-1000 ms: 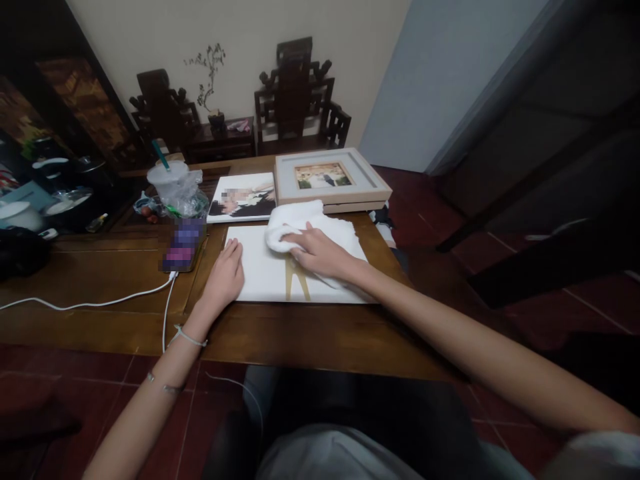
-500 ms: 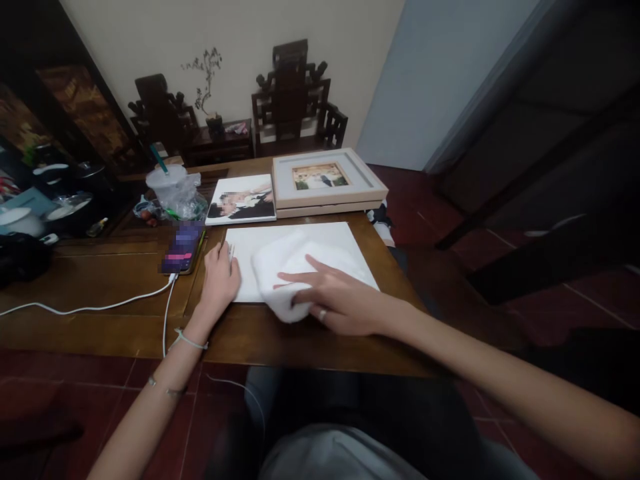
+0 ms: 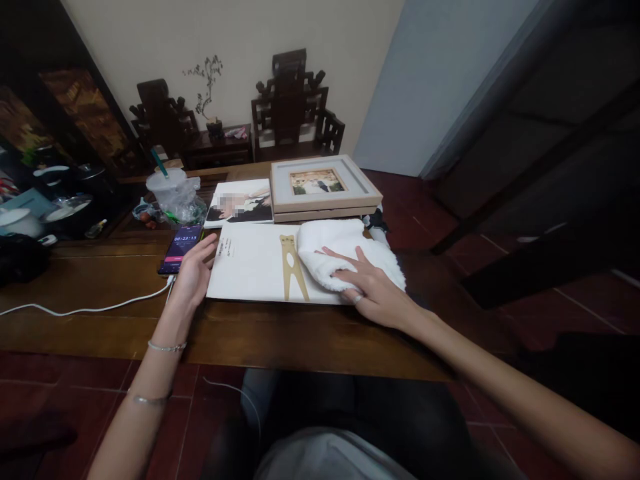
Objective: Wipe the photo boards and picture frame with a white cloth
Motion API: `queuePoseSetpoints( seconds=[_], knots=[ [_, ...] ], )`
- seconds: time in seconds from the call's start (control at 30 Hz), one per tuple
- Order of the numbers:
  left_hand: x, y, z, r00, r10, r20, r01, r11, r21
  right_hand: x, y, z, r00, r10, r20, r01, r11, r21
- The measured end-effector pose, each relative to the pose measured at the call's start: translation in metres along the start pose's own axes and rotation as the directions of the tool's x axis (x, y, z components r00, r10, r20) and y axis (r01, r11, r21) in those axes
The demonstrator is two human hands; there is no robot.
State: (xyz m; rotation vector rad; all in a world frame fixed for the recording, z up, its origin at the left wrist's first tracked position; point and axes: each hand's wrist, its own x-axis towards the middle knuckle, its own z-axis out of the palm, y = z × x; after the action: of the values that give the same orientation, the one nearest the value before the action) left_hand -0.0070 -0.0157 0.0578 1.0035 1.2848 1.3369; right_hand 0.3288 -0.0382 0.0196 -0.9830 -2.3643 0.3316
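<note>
A white board (image 3: 255, 263) with a tan clothespin-shaped mark lies flat on the wooden table (image 3: 100, 280). My right hand (image 3: 367, 287) presses a white cloth (image 3: 340, 253) onto the board's right end, fingers spread flat over the cloth. My left hand (image 3: 195, 270) rests against the board's left edge, fingers slightly curled and apart, holding nothing I can see. A phone (image 3: 181, 248) with a lit screen lies just left of that hand.
Behind the board lie a photo print (image 3: 243, 203) and a stacked framed picture (image 3: 323, 187). A plastic cup with a straw (image 3: 167, 187) and bags stand at back left. A white charging cable (image 3: 85, 308) runs left from the phone. Carved chairs line the wall.
My right hand slid the cloth from the board's near middle to its right end. My left hand shifted from on the board to its left edge. The tan mark shows again.
</note>
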Motion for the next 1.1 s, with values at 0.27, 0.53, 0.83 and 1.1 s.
queuePoseSetpoints(
  seconds=[0.27,0.53,0.83,1.1],
  knots=[
    [-0.043,0.049,0.011,0.98,0.194,0.04,-0.198,0.965,0.169,0.047,-0.096,0.011,0.992,-0.116,0.05,0.123,0.976,-0.178],
    [-0.073,0.071,0.01,0.962,0.257,0.087,-0.268,0.952,0.146,0.054,-0.102,-0.004,0.946,-0.216,-0.242,0.163,0.962,-0.219],
    [-0.077,-0.021,0.037,0.984,-0.177,0.002,0.177,0.982,-0.06,0.056,-0.079,-0.057,0.46,0.566,-0.684,0.045,0.754,0.655],
    [-0.127,-0.039,0.028,0.979,-0.178,0.1,0.204,0.867,-0.454,0.049,-0.062,-0.046,0.626,0.758,-0.185,-0.129,0.335,0.933]
  ],
)
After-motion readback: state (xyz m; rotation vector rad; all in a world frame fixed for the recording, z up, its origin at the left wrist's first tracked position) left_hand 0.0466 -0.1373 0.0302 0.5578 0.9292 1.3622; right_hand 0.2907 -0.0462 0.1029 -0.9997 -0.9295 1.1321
